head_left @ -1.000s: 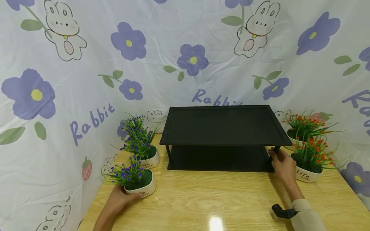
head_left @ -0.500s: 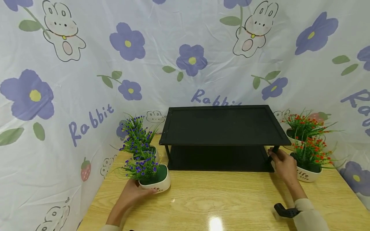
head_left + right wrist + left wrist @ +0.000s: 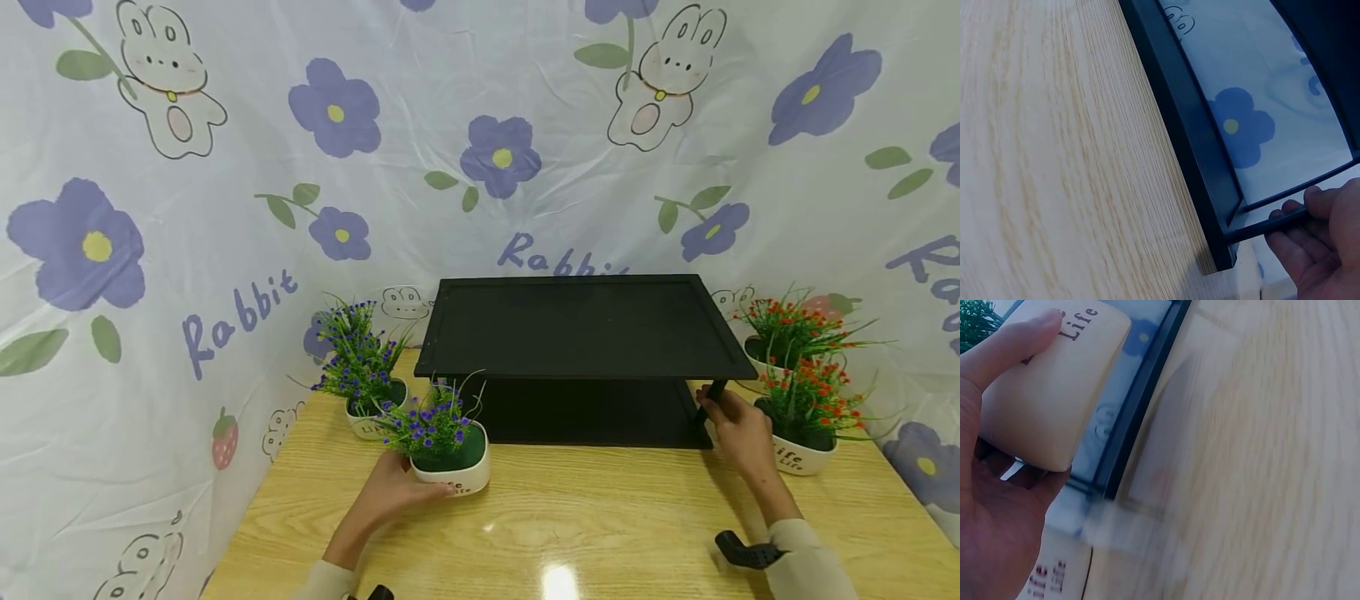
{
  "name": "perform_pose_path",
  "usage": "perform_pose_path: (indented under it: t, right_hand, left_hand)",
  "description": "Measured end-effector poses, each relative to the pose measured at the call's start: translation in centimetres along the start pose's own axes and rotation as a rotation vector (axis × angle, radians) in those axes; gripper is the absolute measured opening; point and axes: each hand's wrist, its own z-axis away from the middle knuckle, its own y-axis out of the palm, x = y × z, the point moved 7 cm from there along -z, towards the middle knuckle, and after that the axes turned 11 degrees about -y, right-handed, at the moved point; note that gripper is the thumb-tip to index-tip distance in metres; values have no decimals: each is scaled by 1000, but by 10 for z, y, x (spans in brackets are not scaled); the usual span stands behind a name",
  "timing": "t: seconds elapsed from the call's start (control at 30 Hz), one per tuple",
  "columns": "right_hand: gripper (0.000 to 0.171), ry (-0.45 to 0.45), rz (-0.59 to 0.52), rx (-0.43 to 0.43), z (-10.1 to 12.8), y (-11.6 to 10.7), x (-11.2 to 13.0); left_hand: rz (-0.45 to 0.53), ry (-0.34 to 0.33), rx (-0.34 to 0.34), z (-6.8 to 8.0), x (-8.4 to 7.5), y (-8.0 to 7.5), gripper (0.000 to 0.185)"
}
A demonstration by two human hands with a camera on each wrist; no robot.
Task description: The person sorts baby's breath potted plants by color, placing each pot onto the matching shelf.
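"Life" lettering on white pot in left hand

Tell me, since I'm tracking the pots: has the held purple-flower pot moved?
Yes. The purple-flower pot in the left hand went rightward, toward the black shelf.

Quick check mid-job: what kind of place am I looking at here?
Probably a staged tabletop set, not a lived-in room: a wooden table walled in by a cartoon rabbit-and-flower printed sheet, with a black two-tier shelf and small potted artificial plants on it.
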Motion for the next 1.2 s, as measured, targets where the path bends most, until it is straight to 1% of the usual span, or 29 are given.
perform_pose_path:
  t: [0.17,0.33,0.5,0.67,0.8,0.93,1.13,1.2]
  right_hand:
    - [37,2,-4,6,1,-1,0]
    - [45,36,-23,27,0,-2,-3]
    - [47,8,-18,3,-3,-5,-1]
    - [46,-16,-8,-17,-5,-7,3]
    - [46,-5,-43,-12,-6,-7,3]
    - [46,-8,-73,-8,-7,-6,2]
    - [46,-3,-56,-8,-6,-6,2]
    - [46,2,-47,-10,-5,-6,1]
  left_hand:
    - [-2,44,36,-7,-14,21,99]
    - [30,101,85,-15,-30,45,101]
    - [14,99,113,-21,-43,68,94]
    - [-11,134,144,-27,-54,92,95]
    - [-33,144,172,-33,-59,113,95]
    - [-45,150,183,-38,-61,133,94]
    - [-18,162,197,-47,-65,161,93]
    - [-27,168,198,-50,-68,169,93]
